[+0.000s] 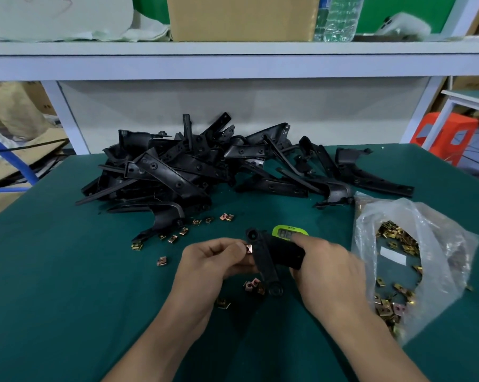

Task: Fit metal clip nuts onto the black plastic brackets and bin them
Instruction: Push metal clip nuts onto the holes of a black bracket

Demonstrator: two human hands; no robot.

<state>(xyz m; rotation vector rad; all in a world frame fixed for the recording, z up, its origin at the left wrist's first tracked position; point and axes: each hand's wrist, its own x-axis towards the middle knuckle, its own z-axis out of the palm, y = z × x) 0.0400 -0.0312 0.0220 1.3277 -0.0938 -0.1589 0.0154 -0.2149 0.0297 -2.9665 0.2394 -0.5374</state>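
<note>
step: fitting | left hand (213, 257) pinches clip nut (249, 248) at edge of black bracket (266, 260), right hand (326, 268) clamped round bracket, above tabletop's near-edge middle | remaining: bracket pile (205, 169) far edge, nut bag (406, 260) right edge | bin not visible

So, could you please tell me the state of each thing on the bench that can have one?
right hand, grips the bracket.
left hand, pinches a clip nut against the bracket.
clip nut, touching the bracket's edge; seated or not, cannot tell.
bracket, held, not yet binned.
bracket pile, heaped loose on the mat.
plastic bag, open.
timer, display on, partly hidden.
</note>
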